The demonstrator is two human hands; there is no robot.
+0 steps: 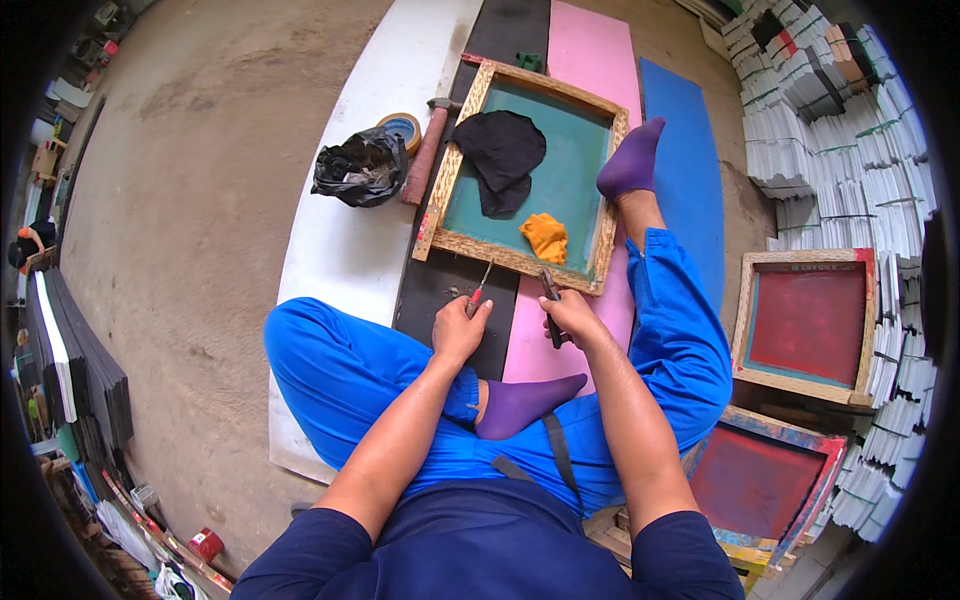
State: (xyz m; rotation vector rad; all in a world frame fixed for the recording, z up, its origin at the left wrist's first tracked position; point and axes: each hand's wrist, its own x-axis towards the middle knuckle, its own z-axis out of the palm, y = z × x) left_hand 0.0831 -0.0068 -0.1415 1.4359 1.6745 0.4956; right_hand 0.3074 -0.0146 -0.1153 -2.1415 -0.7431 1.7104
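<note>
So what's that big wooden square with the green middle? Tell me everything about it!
It is a wooden frame with greenish-teal mesh stretched flat inside it, like a printing screen. The wood looks pale and rough, with flecks of paint. It lies flat on black and pink mats on the floor, turned a little askew. A black cloth and an orange rag rest on the mesh. A purple-socked foot sits at its right edge. The left hand and right hand work small tools at its near edge.

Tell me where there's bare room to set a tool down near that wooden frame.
The white board is bare between the black plastic bag and the left knee. The blue mat past the purple-socked foot is free too. It is crowded at the wooden frame's near edge, where the left hand and right hand work with tools.
</note>
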